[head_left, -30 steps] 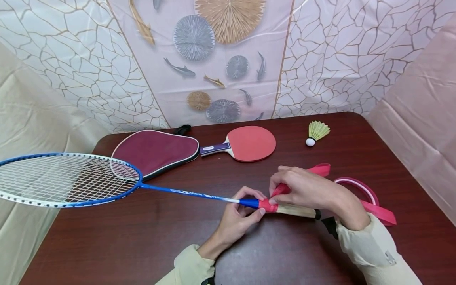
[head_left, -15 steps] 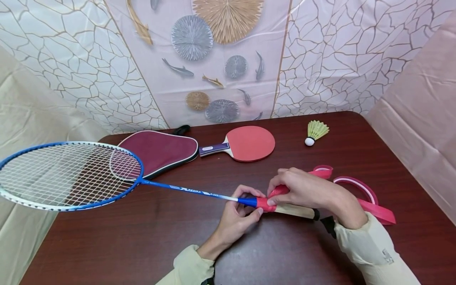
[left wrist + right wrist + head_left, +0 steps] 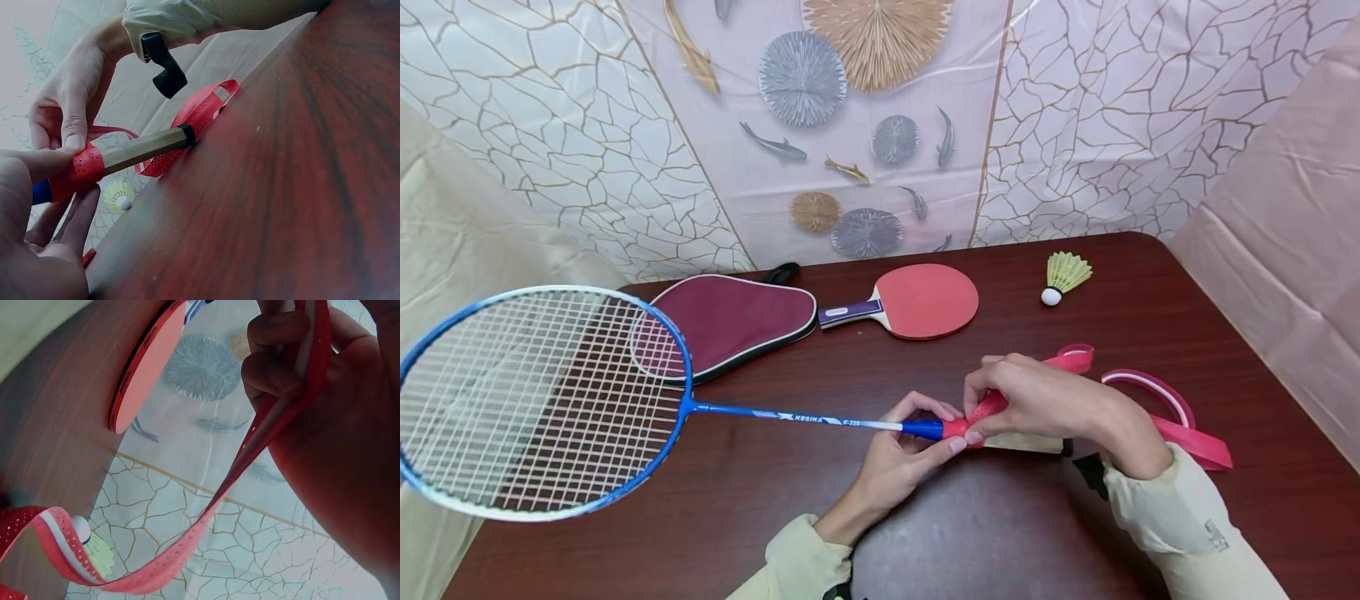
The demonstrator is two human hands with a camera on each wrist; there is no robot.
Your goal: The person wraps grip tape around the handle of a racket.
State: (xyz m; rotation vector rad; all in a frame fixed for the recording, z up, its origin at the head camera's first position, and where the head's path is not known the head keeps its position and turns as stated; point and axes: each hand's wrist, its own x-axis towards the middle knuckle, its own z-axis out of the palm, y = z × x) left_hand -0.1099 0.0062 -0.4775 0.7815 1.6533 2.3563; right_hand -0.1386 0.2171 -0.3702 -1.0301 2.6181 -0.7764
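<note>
A blue and white badminton racket (image 3: 820, 420) points left, its strung head facing up toward the head camera. My left hand (image 3: 891, 462) holds it near the blue cone, thumb and fingers around the top of the handle. Red perforated grip tape (image 3: 86, 166) wraps that top part. Below the wrap, the bare wooden handle (image 3: 147, 150) shows, ending in a black cap. My right hand (image 3: 1045, 400) pinches the tape right at the wrap. In the right wrist view, the loose tape (image 3: 240, 459) runs out through the curled fingers, white backing strip showing, and trails in loops.
Behind the racket head lies a maroon paddle case (image 3: 737, 321), partly covered by the strings. A red table tennis paddle (image 3: 928, 302) lies beside it. At the back right is a yellow shuttlecock (image 3: 1064, 277). Looped tape (image 3: 1195, 446) rests on the brown table (image 3: 760, 517) at right.
The racket has rolled about its shaft, so its head looks rounder and reaches lower in view. The right thumb has come down over the wrap. Both hands keep their hold.
</note>
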